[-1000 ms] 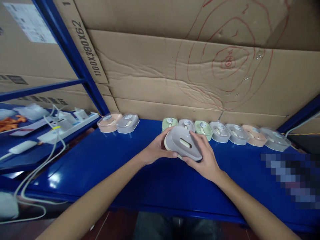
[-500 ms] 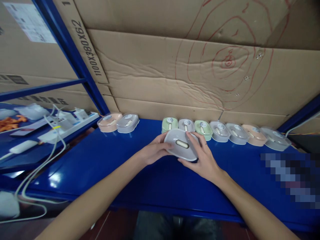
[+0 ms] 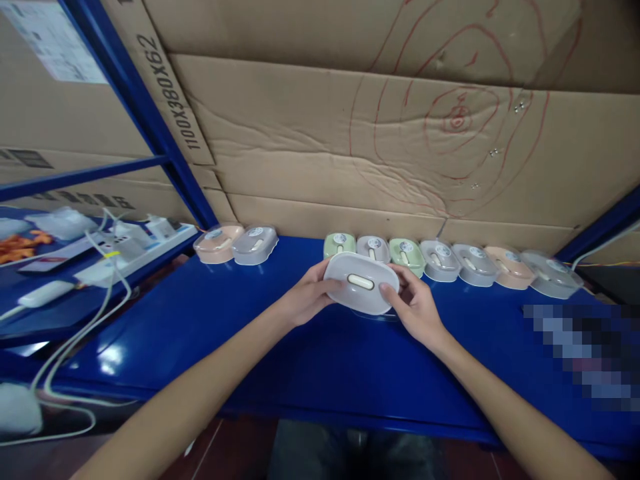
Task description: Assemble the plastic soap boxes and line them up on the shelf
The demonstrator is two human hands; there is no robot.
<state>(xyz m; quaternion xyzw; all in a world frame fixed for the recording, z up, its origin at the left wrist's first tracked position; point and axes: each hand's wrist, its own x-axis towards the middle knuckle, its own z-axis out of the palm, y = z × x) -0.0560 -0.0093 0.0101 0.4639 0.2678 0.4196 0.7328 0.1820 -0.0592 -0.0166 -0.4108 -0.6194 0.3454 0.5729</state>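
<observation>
A grey rounded plastic box [image 3: 345,269] with a pale elongated piece in its middle is held above the blue shelf, tilted toward me. My left hand [image 3: 311,293] grips its left side, thumb lying over the face and fingers behind. On the right side, my right hand [image 3: 414,303] has its thumb pressed on the face and its fingers bent round the back edge. A clear rim [image 3: 376,316] shows just below the box; I cannot tell whether it belongs to it. Behind stand similar boxes, including a green box [image 3: 407,257] with a clear top and a round sticker.
Along the cardboard wall [image 3: 300,107], several grey, green and peach boxes line the back of the blue shelf [image 3: 210,320]. A peach box [image 3: 219,244] and another grey box [image 3: 255,245] stand apart at left. Left, a power strip [image 3: 135,263] trails white cables [image 3: 100,320].
The grey box has turned slightly in my hands, its face more toward me. My right hand has shifted its hold, from fingers over the top to thumb on the face.
</observation>
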